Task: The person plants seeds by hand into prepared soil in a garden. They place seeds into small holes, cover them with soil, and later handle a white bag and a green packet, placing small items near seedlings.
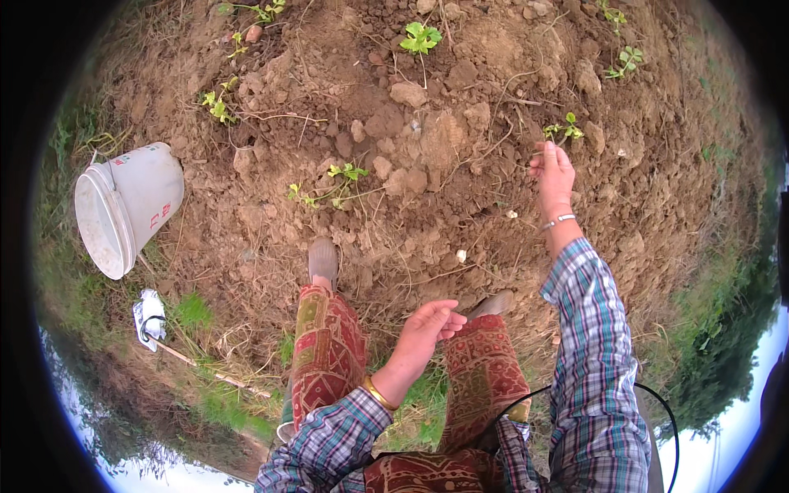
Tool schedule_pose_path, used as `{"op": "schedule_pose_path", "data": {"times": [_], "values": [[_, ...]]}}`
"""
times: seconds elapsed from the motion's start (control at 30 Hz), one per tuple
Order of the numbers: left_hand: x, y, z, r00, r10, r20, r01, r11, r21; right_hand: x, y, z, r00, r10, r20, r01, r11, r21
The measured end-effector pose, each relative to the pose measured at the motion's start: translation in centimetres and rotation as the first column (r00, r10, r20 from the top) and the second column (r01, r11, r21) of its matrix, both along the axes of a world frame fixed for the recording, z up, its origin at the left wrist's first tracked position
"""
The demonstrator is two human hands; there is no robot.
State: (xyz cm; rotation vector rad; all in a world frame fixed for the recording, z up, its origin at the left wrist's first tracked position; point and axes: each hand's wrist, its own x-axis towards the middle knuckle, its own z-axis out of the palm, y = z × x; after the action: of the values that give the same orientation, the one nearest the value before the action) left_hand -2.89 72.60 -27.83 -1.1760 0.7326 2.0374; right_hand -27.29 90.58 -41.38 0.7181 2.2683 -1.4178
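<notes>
My right hand [553, 169] reaches out over the brown soil, fingertips pinched at the base of a small green seedling [571, 127]; whether they grip its stem or a dry stalk beside it I cannot tell. Held back near my right knee, my left hand [431, 320] has its fingers curled, and whether something small is inside is hidden. Between me and the soil's middle lies a seedling with drooping stems [348, 172]. Another leafy seedling [421, 38] grows at the top centre. Two small whitish pieces [461, 256] rest on the ground between my hands.
A white plastic bucket [145, 191] lies tilted at the left, its mouth towards the lower left. Below it are a white crumpled item [150, 314] and a thin wooden stick [231, 381]. Clods, dry roots and several more seedlings dot the soil. A black cable [672, 419] loops at the lower right.
</notes>
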Motion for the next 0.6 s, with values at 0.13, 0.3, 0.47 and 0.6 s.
{"op": "schedule_pose_path", "data": {"times": [0.13, 0.3, 0.47, 0.6], "values": [[-0.3, -0.2, 0.1, 1.0, 0.005, 0.005, -0.005, 1.0, 0.022, -0.2, -3.1, 1.4, 0.99, 0.053, 0.132, -0.042, 0.996, -0.085], [-0.4, -0.7, 0.0, 1.0, 0.024, -0.015, -0.024, 0.998, 0.051, -1.3, -7.4, -3.2, 0.911, 0.073, 0.405, -0.11, 0.992, 0.067], [-0.1, -1.6, -0.1, 0.999, 0.036, -0.017, -0.035, 0.999, 0.04, -2.0, -6.8, -5.9, 0.919, 0.046, 0.393, -0.038, 0.999, -0.028], [-0.6, -1.4, 0.1, 0.999, 0.041, -0.012, -0.04, 0.996, 0.074, -2.3, -6.8, -1.9, 0.911, 0.203, 0.359, -0.169, 0.978, -0.124]]}}
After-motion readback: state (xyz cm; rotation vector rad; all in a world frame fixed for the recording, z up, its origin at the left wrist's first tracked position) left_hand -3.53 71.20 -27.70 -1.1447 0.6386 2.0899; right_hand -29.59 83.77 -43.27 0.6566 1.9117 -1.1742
